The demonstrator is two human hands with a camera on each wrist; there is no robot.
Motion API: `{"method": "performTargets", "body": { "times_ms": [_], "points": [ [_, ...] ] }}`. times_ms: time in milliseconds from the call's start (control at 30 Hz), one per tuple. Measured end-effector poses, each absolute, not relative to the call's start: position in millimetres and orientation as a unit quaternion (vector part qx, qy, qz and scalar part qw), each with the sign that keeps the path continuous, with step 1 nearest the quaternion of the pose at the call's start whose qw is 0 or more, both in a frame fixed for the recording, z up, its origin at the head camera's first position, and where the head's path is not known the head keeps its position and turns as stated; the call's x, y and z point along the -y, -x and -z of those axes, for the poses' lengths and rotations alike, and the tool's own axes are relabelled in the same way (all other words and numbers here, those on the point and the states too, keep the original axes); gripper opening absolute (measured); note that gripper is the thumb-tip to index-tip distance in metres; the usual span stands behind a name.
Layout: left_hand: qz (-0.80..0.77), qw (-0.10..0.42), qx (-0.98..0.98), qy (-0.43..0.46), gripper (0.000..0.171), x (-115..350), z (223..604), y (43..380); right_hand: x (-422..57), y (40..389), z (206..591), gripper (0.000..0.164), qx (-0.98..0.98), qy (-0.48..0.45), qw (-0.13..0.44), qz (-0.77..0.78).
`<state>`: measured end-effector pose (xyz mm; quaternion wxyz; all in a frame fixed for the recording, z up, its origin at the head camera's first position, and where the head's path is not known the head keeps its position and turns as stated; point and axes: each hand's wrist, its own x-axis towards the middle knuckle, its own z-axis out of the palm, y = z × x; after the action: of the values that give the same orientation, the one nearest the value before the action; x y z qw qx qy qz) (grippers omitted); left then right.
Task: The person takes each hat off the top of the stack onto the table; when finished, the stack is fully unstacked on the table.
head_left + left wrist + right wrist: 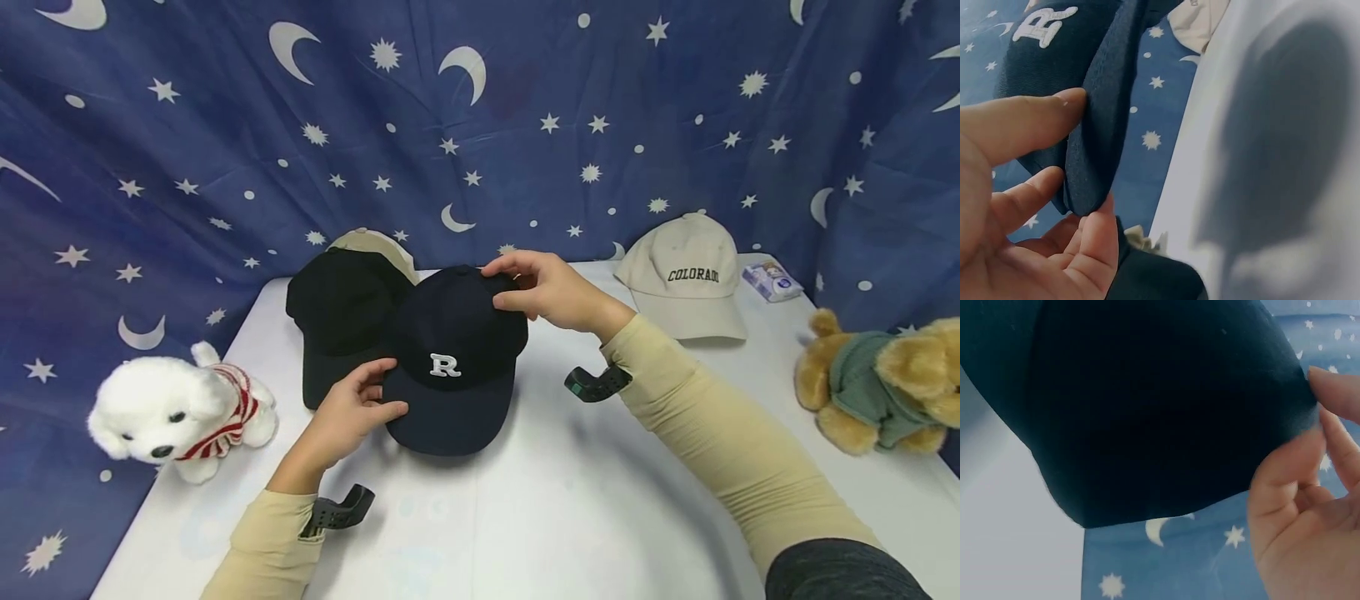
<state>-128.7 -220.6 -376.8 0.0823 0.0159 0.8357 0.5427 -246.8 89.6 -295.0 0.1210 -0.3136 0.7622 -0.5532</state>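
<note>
A navy baseball cap (pixel 457 333) with a white letter R is held up between both hands, its brim toward me. My left hand (pixel 347 421) grips the brim's left side; in the left wrist view its thumb (pixel 1054 115) lies on the brim's edge and the fingers come from below. At the crown's upper right, my right hand (pixel 555 292) pinches the fabric, as the right wrist view shows with thumb and fingers (pixel 1294 462) at the cap's edge. Behind the navy cap's left side is a black cap (pixel 345 300), partly overlapped, with a beige cap (pixel 378 242) showing behind it.
A cream cap (pixel 686 279) lettered COLORADO sits at the back right of the white table (pixel 570 517), beside a small purple packet (pixel 771 280). A white plush dog (pixel 180 408) stands at the left, a brown plush animal (pixel 877 383) at the right. A starry blue curtain (pixel 510 125) hangs behind.
</note>
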Motion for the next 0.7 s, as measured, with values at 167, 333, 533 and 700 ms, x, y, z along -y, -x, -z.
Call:
{"method": "performTargets", "body": {
  "times_ms": [167, 333, 533, 700],
  "points": [
    [-0.558, 0.098, -0.823, -0.032, 0.069, 211.7, 380.6, 137.4, -103.8, 252.0, 296.2, 0.035, -0.782, 0.297, 0.121, 0.534],
    [-0.584, 0.125, -0.800, -0.054, 0.070, 198.5, 385.3, 149.5, -119.1, 257.7, 296.3, 0.032, -0.793, 0.282, 0.103, 0.529],
    [-0.595, 0.130, -0.790, -0.061, 0.067, 175.1, 390.3, 163.5, -138.4, 263.2, 295.8, 0.035, -0.812, 0.249, 0.076, 0.522],
    [-0.611, 0.132, -0.779, -0.053, 0.065, 152.9, 396.0, 176.0, -148.2, 269.2, 298.7, 0.037, -0.805, 0.233, 0.069, 0.541]
  ]
}}
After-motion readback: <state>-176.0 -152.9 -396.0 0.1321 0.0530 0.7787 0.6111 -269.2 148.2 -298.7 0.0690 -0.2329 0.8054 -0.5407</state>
